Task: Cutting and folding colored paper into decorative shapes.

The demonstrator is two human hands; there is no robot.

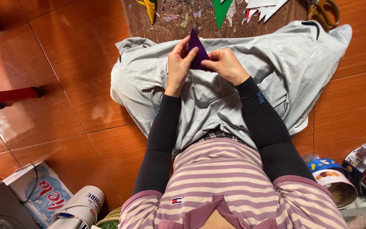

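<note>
A purple folded paper piece (196, 47), pointed at the top, is held between both my hands over my lap. My left hand (178, 63) grips its left edge with fingers curled around it. My right hand (225, 64) pinches its lower right side. A grey cloth (284, 63) covers my crossed legs beneath the hands. Dark sleeves cover both forearms.
A worn wooden board (178, 19) lies ahead with a yellow folded paper (150, 8), a green paper triangle (221, 10), white paper points (263, 8) and scissors (323, 12). Tins (333, 180) stand at right. A paper bag (43, 193) and cups (81, 205) sit lower left on the orange tile floor.
</note>
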